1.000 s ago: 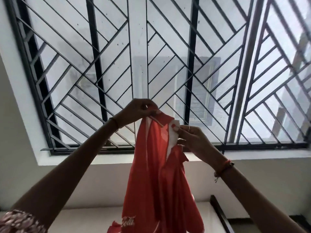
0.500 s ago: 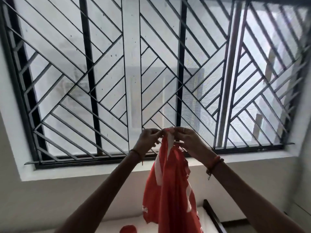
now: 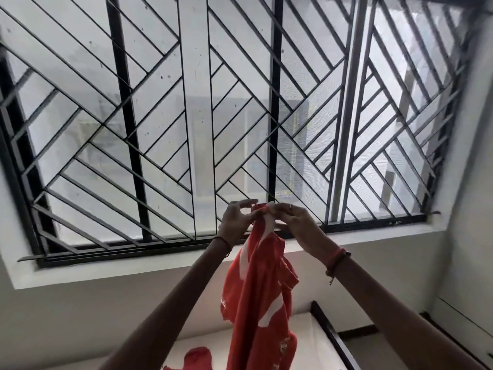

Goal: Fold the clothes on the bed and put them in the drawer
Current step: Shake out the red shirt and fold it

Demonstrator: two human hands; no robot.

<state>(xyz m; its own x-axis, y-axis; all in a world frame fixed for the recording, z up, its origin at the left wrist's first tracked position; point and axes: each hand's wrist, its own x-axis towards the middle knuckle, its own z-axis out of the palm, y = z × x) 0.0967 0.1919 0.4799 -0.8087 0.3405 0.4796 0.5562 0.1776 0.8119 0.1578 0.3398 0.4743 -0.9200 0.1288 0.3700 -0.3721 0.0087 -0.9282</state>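
I see my left hand point(image 3: 236, 222) and right hand point(image 3: 294, 220) raised close together before the window point(image 3: 186, 129), each pinching the top of the shirt point(image 3: 256, 303). It hangs below them over the bed point(image 3: 312, 340). A red cloth point(image 3: 198, 356) lies lower left.

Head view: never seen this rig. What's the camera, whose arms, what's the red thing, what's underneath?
No machine here: a person wears a wide-angle camera on the head, and this is the only view. It looks upward, so a barred window fills most of it. The two arms are the wearer's own. The right hand pinches the top of a red garment, which hangs down crumpled. The left hand is at the same spot, fingers curled; whether it grips the fabric is unclear. Below is the bed, white with a dark frame, and another red cloth lies on it.
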